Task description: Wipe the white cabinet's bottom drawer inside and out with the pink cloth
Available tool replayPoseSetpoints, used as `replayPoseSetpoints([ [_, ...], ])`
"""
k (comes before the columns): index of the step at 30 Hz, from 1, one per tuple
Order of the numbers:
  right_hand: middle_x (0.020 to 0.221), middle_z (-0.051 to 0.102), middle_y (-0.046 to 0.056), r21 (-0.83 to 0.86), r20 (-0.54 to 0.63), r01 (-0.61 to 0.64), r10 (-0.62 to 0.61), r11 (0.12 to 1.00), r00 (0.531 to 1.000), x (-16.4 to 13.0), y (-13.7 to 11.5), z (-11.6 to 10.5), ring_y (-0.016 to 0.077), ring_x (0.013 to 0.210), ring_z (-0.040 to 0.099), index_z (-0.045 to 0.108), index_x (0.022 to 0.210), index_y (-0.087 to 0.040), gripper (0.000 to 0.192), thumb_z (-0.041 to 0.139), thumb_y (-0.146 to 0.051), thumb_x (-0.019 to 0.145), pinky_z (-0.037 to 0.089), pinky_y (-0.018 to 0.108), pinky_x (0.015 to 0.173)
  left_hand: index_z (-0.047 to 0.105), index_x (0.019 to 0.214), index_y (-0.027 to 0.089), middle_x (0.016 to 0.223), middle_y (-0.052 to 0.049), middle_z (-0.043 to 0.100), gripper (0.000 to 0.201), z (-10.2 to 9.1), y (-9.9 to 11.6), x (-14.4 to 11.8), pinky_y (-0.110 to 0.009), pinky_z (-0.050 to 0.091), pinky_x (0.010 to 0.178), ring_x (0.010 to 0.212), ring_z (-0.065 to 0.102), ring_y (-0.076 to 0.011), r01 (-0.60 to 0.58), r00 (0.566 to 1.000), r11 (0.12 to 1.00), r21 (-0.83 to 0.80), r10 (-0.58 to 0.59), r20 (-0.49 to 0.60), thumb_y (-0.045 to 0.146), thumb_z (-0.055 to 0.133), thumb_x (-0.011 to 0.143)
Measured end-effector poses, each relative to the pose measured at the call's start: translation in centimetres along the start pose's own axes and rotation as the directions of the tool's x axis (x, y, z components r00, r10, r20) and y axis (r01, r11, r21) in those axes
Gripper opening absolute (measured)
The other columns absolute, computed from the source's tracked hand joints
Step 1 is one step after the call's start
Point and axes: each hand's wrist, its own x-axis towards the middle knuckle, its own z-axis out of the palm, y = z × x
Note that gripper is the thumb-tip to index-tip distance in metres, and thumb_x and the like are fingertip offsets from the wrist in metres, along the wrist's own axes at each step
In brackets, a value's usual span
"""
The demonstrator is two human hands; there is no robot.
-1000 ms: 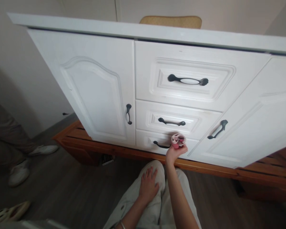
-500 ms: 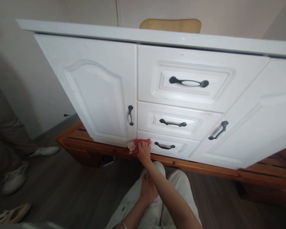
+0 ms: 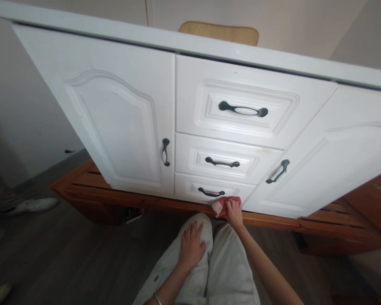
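Observation:
My right hand [image 3: 234,212] grips a red cloth [image 3: 224,203] and presses it against the lower right edge of the bottom drawer [image 3: 190,189] of a white cabinet [image 3: 120,118]. The cloth sits just right of that drawer's dark handle [image 3: 211,193]. My left hand [image 3: 190,245] lies flat, fingers spread, on my left knee in light trousers. Two more drawers are stacked above, the middle drawer [image 3: 250,160] and the top drawer [image 3: 190,97], all closed.
Closed cabinet doors flank the drawers, a left door [image 3: 114,114] and a right door [image 3: 330,165]. The cabinet stands on a wooden base [image 3: 320,226] over dark floor. Another person's white shoe [image 3: 31,205] is at the far left. A tan chair back [image 3: 219,31] shows behind the cabinet top.
My right hand has swept the red cloth from the bottom drawer's left end along its lower edge to the right end. The left hand stays on my knee. The view shifted slightly.

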Motion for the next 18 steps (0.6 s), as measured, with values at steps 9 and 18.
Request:
replayPoseSetpoints([
  [9,0.103,0.056,0.01,0.185,-0.276,-0.048,0.098,0.982,0.956,2.6,4.5,-6.0,0.0295,0.098,0.049,0.058,0.096,-0.021,0.019,0.061,-0.023,0.078,0.039,0.046,0.085,0.036,0.159,0.035,0.172,-0.002,0.029,0.071,-0.1,0.1,0.1,-0.049,0.027,0.125,0.157,0.029,-0.0287,0.008,1.0,1.0,-0.006,-0.008,0.003,0.035,0.048,0.088],
  [18,0.083,0.055,-0.002,0.895,-0.216,-0.192,0.769,0.402,0.602,5.8,0.0,-16.4,0.0171,0.071,0.053,0.055,0.093,-0.022,0.035,0.072,-0.038,0.068,0.048,0.036,0.068,0.041,0.157,0.032,0.171,-0.002,0.031,0.071,-0.6,0.5,0.0,-0.048,0.027,0.127,0.157,0.03,-0.0275,0.014,1.0,1.0,-0.028,-0.014,0.01,0.031,0.05,0.086],
])
